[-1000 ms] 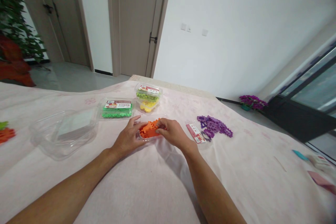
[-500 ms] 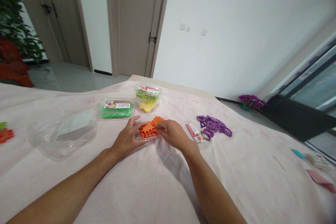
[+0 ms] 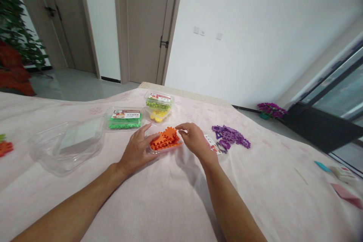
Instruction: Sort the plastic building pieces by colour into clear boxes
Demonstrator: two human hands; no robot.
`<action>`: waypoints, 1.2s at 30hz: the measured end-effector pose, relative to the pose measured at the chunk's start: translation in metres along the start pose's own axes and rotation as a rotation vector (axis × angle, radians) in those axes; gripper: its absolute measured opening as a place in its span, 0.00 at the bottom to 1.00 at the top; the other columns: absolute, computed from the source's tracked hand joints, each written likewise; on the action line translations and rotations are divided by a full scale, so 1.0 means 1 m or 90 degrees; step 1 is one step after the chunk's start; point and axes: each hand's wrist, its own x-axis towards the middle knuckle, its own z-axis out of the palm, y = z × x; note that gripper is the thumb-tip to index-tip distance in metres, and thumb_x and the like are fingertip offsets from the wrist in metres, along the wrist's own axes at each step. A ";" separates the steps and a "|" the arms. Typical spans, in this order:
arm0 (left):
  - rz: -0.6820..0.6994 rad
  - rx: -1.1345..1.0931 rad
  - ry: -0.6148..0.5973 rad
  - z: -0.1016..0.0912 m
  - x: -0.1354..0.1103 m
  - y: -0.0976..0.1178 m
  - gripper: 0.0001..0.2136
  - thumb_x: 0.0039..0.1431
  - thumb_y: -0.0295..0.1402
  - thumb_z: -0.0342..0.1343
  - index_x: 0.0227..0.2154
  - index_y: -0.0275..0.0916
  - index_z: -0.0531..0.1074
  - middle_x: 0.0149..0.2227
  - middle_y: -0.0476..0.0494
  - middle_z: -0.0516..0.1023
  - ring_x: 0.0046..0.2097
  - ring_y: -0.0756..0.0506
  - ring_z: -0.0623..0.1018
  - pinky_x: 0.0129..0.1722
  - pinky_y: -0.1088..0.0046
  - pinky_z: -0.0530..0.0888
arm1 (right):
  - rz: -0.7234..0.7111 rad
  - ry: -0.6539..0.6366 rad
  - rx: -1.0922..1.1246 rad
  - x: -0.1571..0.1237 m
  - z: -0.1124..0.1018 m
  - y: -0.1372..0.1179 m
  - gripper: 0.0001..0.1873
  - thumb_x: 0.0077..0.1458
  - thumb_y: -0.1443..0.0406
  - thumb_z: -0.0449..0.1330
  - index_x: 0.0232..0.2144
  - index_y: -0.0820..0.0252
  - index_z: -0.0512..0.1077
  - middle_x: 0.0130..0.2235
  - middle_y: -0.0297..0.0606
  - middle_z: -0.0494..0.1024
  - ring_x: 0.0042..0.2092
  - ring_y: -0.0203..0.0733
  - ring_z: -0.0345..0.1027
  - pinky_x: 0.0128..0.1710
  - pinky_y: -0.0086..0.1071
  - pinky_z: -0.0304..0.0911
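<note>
A small clear plastic box (image 3: 160, 151) holds a heap of orange toothed building pieces (image 3: 167, 139), some tilted and rising above the rim. My left hand (image 3: 138, 146) is closed around the box's left side, its thumb reaching over the edge by the pieces. At the right end of the box is my right hand (image 3: 195, 140), with index finger and thumb slightly apart beside the orange pieces. Nothing shows between those fingertips. Just past this hand lies a clear lid with a red and white label (image 3: 212, 145), partly hidden by it.
Purple pieces (image 3: 232, 136) lie loose on the right. Behind my left hand stands a box of green pieces (image 3: 124, 121); a lime-green box (image 3: 159, 102) rests on a yellow one (image 3: 159, 116). A large clear container (image 3: 68, 162) sits left, and orange pieces (image 3: 5, 148) lie at the left edge.
My right hand has moved from over the orange pieces to the right end of the box, its fingers parting. The orange pieces have shifted in the box. My left hand stays beside it.
</note>
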 end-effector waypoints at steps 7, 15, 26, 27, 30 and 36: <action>0.139 0.015 -0.102 -0.003 0.001 0.011 0.21 0.62 0.46 0.56 0.58 0.52 0.71 0.64 0.44 0.69 0.67 0.36 0.63 0.67 0.46 0.56 | -0.096 -0.041 -0.072 0.002 0.014 0.007 0.20 0.56 0.74 0.61 0.49 0.54 0.78 0.50 0.38 0.81 0.52 0.45 0.69 0.55 0.38 0.60; 0.095 -0.037 -0.083 -0.006 0.001 0.008 0.16 0.69 0.41 0.48 0.52 0.50 0.75 0.59 0.46 0.75 0.61 0.42 0.71 0.66 0.50 0.58 | -0.089 -0.004 -0.078 0.005 0.023 0.013 0.11 0.64 0.66 0.59 0.45 0.55 0.80 0.45 0.39 0.83 0.48 0.44 0.71 0.52 0.36 0.59; -0.120 0.155 -0.147 -0.029 0.034 0.037 0.16 0.60 0.46 0.58 0.45 0.43 0.78 0.45 0.41 0.82 0.47 0.37 0.76 0.46 0.59 0.67 | -0.039 0.062 -0.033 0.004 0.029 0.017 0.11 0.65 0.66 0.58 0.44 0.53 0.80 0.41 0.38 0.83 0.43 0.42 0.73 0.46 0.31 0.61; -0.119 0.180 -0.172 -0.031 0.038 0.041 0.16 0.59 0.46 0.59 0.45 0.43 0.79 0.43 0.41 0.82 0.46 0.36 0.76 0.44 0.60 0.66 | -0.041 0.059 -0.034 0.004 0.030 0.016 0.11 0.64 0.66 0.58 0.44 0.53 0.80 0.40 0.38 0.83 0.43 0.42 0.73 0.46 0.30 0.61; -0.108 0.217 -0.223 -0.033 0.045 0.045 0.13 0.60 0.44 0.58 0.42 0.45 0.80 0.39 0.40 0.83 0.42 0.36 0.76 0.39 0.61 0.64 | -0.052 0.050 -0.035 0.003 0.032 0.016 0.12 0.63 0.67 0.58 0.44 0.53 0.80 0.40 0.38 0.82 0.43 0.41 0.73 0.46 0.30 0.62; -0.062 0.223 -0.211 -0.026 0.044 0.032 0.12 0.65 0.39 0.52 0.41 0.44 0.81 0.37 0.40 0.83 0.40 0.37 0.76 0.38 0.63 0.64 | -0.060 0.053 -0.037 0.001 0.037 0.018 0.12 0.61 0.69 0.59 0.44 0.53 0.80 0.42 0.37 0.82 0.43 0.41 0.74 0.45 0.30 0.63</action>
